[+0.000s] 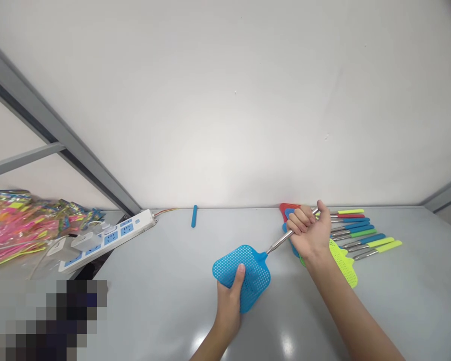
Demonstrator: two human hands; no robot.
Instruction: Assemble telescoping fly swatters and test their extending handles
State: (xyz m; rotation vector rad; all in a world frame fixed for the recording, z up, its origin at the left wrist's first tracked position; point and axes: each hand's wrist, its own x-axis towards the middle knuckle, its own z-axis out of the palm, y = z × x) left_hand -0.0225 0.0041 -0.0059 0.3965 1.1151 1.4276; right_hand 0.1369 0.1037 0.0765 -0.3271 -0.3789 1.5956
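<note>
A blue fly swatter with a perforated head and a thin metal rod lies across both my hands, above the grey table. My left hand grips the head, its thumb on top of the mesh and the other fingers hidden beneath. Wrapped round the upper part of the metal rod is my right hand, with the thumb pointing up. Behind the right wrist lies a row of fly swatters with yellow, red, blue and green handles, their heads overlapping. A loose blue handle sleeve lies by the wall.
On the left, a white power strip with blue sockets has chargers plugged in. Clear plastic bags of colourful items lie beyond it. A grey metal frame edges the white wall. The table runs along it.
</note>
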